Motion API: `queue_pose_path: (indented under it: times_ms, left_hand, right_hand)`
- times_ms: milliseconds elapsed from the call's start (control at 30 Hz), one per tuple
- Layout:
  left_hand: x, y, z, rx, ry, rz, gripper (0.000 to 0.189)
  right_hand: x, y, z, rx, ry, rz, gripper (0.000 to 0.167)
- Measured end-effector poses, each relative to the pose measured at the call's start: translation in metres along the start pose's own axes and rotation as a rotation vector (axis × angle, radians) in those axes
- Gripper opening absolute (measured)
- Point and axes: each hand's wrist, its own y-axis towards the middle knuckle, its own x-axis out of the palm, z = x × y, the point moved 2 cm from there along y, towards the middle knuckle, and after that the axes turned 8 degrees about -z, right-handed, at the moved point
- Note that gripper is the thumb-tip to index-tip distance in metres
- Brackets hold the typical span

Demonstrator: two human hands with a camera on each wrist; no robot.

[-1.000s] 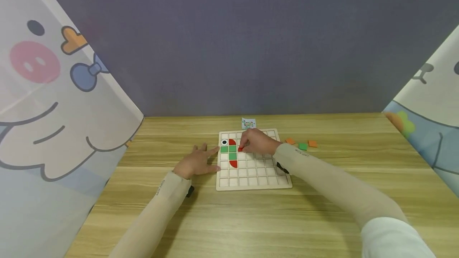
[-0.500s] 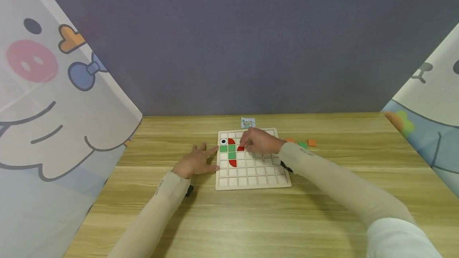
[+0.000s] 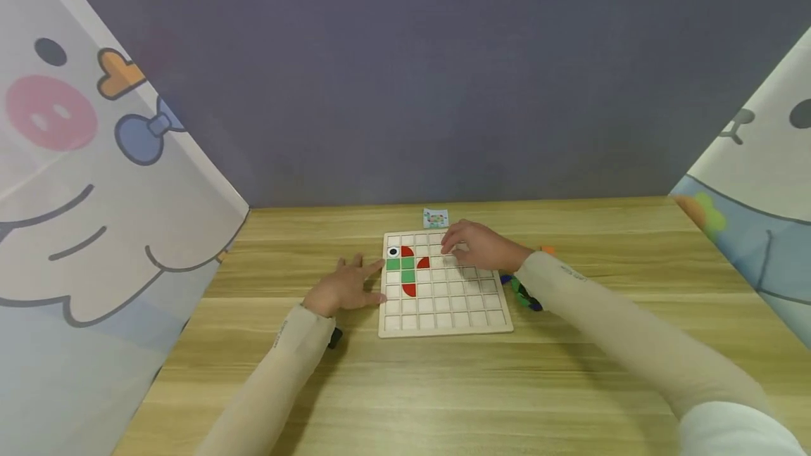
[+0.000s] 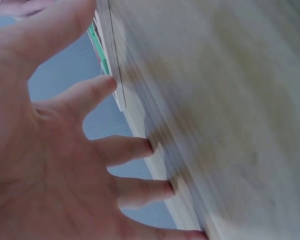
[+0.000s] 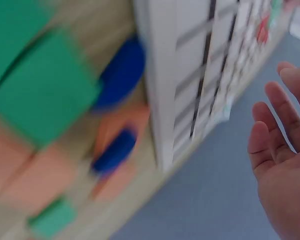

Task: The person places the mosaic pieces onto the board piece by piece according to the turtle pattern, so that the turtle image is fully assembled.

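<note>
A pale wooden grid board (image 3: 445, 319) lies on the table. In its upper left cells sit a white eye tile (image 3: 393, 252), several green square tiles (image 3: 407, 276) and red quarter-round tiles (image 3: 409, 290). Another red quarter-round tile (image 3: 423, 263) lies one column to their right. My left hand (image 3: 342, 289) rests with fingers spread, its thumb and index fingertip at the board's left edge. In the left wrist view its other fingertips meet the tabletop. Over the board's upper part hovers my right hand (image 3: 484, 246), its fingers loosely bent and holding nothing.
Right of the board, loose green tiles (image 5: 45, 90), orange tiles (image 5: 40, 175) and dark blue pieces (image 5: 122, 72) lie on the table, partly hidden by the right forearm in the head view. A small picture card (image 3: 435, 218) lies behind the board. A grey partition (image 3: 405, 90) rises behind the table.
My right hand has let go of the red quarter-round tile in its cell and moved right, away from it. The left hand has stayed at the board's edge.
</note>
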Motion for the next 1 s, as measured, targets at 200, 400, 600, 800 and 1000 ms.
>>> queue_pose_path:
  times_ms: [200,400,600,800,1000]
  left_hand:
    - [0.000,-0.001,-0.001,0.003,0.000,0.001,0.078]
    - [0.000,0.000,-0.001,0.009,0.004,0.006,0.078]
    - [-0.001,-0.001,0.000,0.031,-0.002,0.025,0.077]
    - [-0.002,-0.001,0.001,0.045,-0.006,0.033,0.077]
    - [-0.001,-0.002,0.001,0.039,-0.005,0.032,0.077]
  right_hand:
    - [-0.025,-0.043,0.018,0.072,-0.010,0.071,0.018]
    - [-0.036,-0.085,0.035,0.118,-0.069,0.107,0.016]
    - [-0.030,-0.113,0.045,0.128,-0.143,0.084,0.019]
    - [-0.022,-0.128,0.054,0.147,-0.138,0.090,0.021]
    - [-0.026,-0.144,0.072,0.210,-0.051,0.119,0.035]
